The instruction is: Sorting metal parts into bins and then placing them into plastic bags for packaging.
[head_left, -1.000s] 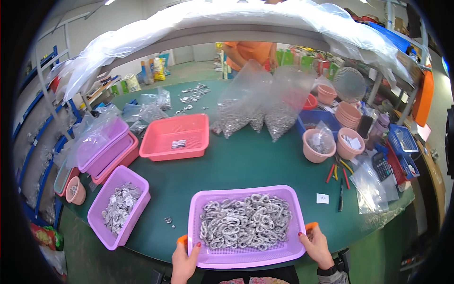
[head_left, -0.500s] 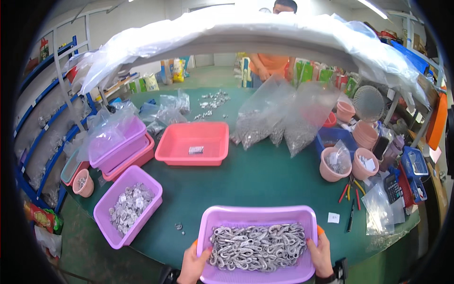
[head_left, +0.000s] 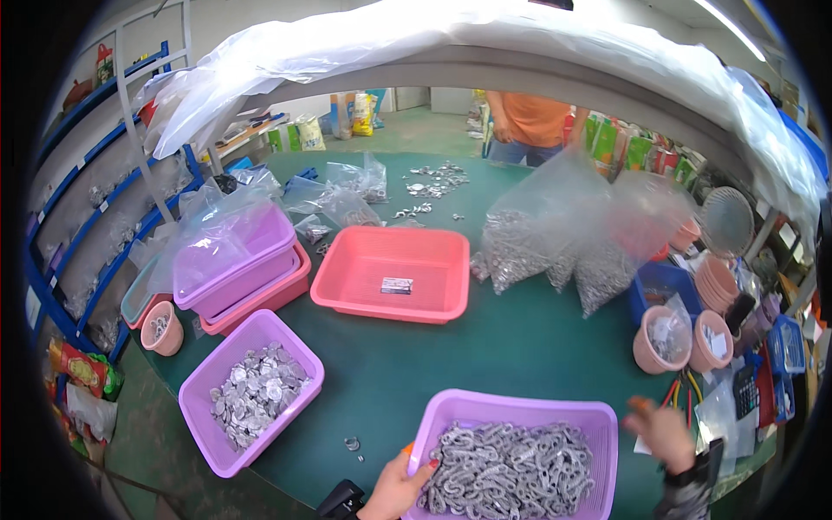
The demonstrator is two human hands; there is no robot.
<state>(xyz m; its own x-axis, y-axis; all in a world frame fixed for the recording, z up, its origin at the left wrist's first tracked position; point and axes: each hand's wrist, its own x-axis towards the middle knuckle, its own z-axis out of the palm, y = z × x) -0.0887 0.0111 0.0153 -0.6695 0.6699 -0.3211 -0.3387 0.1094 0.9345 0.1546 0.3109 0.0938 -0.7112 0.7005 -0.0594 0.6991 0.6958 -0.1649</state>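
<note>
My left hand [head_left: 400,487] grips the left rim of a purple plastic basket [head_left: 604,451], thumb inside the rim. The basket holds a heap of small silver-grey looped metal pieces [head_left: 511,468]. My right hand [head_left: 664,436] is off the basket, just beyond its right side. It is slightly blurred, its fingers look apart, and I see nothing in it. An orange covering shows on a finger of each hand. To the left, a second purple basket [head_left: 192,422] holds flat, roundish silver metal pieces [head_left: 256,390]. A few loose bits [head_left: 352,444] lie on the green table between the baskets.
A red-pink tray [head_left: 390,310] with a small label lies mid-table. Stacked baskets [head_left: 234,286] stand left, filled plastic bags [head_left: 529,238] far right. Pink pots [head_left: 654,347], pliers [head_left: 691,390] and a calculator [head_left: 745,392] are at right. A person in orange [head_left: 533,121] stands across the table.
My right hand has let go of the basket's right rim and moved up and right, toward the pliers. The view has shifted, so the table's things appear farther right.
</note>
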